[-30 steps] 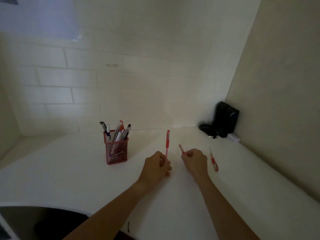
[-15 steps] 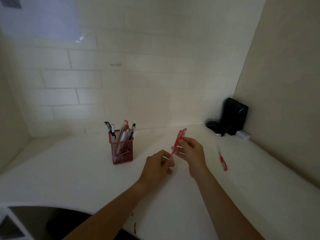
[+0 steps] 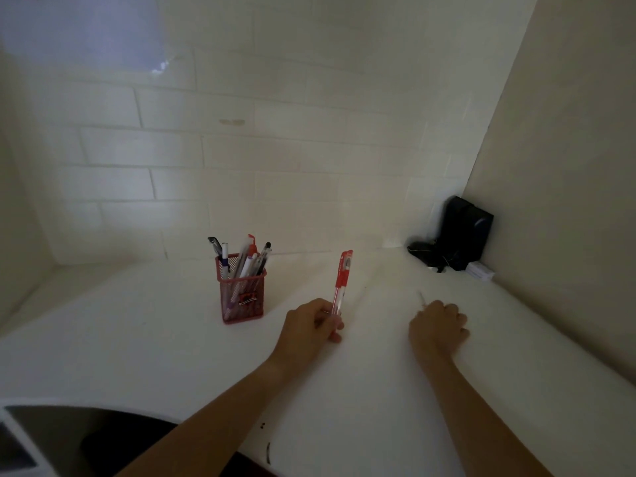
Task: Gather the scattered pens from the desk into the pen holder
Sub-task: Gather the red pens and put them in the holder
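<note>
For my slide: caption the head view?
Left hand holds red pens near the pen holder; right hand reaches down on the desk.

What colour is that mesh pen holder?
Red, seen clearly in the head view: the pen holder stands on the desk.

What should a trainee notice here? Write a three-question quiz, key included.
1. True or false: the left hand holds a red pen pointing up, clear of the desk.
2. The pen holder stands: A) left of the left hand; B) between the hands; C) right of the right hand.
3. Fill in: the ____ hand is down at the desk, covering most of a pen.

Key: 1 true; 2 A; 3 right.
</note>
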The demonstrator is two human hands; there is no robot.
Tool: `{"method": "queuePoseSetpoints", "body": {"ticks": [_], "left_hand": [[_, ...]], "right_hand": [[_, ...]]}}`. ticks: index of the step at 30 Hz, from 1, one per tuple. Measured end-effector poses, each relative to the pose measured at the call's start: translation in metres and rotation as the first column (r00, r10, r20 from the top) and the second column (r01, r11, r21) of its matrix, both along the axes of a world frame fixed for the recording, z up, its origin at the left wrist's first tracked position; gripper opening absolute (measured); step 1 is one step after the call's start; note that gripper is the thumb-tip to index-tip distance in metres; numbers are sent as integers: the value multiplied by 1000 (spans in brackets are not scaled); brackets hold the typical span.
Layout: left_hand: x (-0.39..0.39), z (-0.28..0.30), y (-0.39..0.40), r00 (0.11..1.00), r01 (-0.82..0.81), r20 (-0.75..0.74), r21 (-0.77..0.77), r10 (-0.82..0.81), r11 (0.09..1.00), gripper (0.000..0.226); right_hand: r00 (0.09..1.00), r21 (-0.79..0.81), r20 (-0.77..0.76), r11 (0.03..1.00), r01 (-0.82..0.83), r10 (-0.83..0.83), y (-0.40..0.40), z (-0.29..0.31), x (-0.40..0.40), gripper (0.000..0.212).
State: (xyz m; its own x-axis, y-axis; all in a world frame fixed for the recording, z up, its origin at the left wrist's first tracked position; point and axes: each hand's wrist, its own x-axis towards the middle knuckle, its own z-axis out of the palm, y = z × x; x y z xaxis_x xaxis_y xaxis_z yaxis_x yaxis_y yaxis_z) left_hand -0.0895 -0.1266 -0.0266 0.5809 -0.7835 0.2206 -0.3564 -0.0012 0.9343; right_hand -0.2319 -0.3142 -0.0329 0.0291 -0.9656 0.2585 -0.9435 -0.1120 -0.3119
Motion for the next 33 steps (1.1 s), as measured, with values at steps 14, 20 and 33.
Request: {"method": "queuePoseSetpoints", "body": {"ticks": [14,20,33], "left_hand": [[28,3,26,984,-174,26,-47,175,984,6],[39,5,38,986,-164,17,-73,165,984,8],[41,76,63,752,-380,419,-358,510,853,13]], "right_hand": [[469,168,802,612,-773,371,87,58,61,25],[293,173,935,463,-869,200,107,69,65,29],[6,-256,872,469,-845,489,149,124,106,11]]}}
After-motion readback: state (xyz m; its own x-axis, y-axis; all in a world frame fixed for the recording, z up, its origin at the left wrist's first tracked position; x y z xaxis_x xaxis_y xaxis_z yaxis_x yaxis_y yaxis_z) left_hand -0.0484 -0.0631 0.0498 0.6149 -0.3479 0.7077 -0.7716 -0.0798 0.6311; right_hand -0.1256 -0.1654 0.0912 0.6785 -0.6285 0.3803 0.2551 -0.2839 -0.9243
